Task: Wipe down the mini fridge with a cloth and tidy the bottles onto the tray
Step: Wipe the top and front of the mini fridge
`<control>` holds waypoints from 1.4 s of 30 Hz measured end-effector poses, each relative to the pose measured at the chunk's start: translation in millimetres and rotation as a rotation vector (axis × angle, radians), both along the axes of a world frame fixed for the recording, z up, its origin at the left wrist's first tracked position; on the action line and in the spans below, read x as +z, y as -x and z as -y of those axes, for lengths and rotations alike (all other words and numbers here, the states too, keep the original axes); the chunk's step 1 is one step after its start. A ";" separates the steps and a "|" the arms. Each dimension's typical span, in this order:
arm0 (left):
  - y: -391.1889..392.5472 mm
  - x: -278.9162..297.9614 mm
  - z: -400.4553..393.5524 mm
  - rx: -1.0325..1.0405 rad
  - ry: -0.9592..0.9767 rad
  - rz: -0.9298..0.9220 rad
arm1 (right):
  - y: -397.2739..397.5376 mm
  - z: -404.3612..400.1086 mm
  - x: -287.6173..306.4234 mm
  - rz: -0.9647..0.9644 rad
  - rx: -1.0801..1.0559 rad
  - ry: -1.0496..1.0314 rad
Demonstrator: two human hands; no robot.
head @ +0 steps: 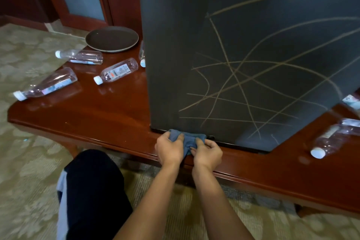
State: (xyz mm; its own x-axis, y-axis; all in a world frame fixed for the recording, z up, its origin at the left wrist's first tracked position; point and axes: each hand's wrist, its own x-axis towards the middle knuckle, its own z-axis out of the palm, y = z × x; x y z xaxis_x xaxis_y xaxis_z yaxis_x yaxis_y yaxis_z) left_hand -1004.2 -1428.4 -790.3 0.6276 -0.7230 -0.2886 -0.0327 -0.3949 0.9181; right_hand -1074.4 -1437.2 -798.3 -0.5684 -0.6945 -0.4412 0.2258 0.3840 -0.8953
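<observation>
1. The mini fridge (243, 54) stands on a glossy reddish wooden desk (87, 119), its dark front face scrawled all over with thin pale lines.
2. At the bottom edge of that face, near its left corner, both hands are bunched around a blue cloth (187, 139).
3. The left hand (170, 147) has its fingers curled over the cloth's left part, gripping it.
4. The right hand (207, 152) pinches the cloth's right part, thumb and fingers bent into the fabric.
5. The cloth sits right against the foot of the fridge, touching the desk's front strip.
6. A round dark tray (112, 40) lies on the desk just left of the fridge, toward the back, with nothing on it.
7. Three clear bottles with white caps lie on their sides left of the fridge: one near the tray (79, 56), one in the middle (116, 71), one at the desk's left edge (46, 84).
8. A fourth (142, 56) peeks out beside the fridge's left side.
9. On the right another bottle (335, 137) lies on its side, blurred.
10. A dark-trousered knee (91, 191) shows over the patterned carpet (29, 142).
</observation>
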 end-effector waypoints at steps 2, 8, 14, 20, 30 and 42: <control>-2.4 -3.6 0.6 -0.023 0.001 -0.021 | 0.3 1.7 -2.1 0.000 0.004 -0.015; -31.7 -10.4 1.9 0.180 0.024 -0.116 | -38.8 2.4 -1.6 0.011 0.110 -0.030; 3.0 -1.4 4.4 0.083 -0.003 -0.166 | 5.2 1.2 1.9 -0.005 0.055 -0.001; 51.3 3.4 -1.6 -0.007 0.039 -0.194 | 57.0 -7.4 4.8 -0.123 0.047 0.010; 86.0 15.9 3.4 0.080 0.120 -0.266 | 86.7 1.9 12.3 -0.072 0.015 0.085; 148.4 8.9 5.2 -0.023 -0.026 -0.327 | 151.8 0.6 1.8 -0.101 -0.149 -0.024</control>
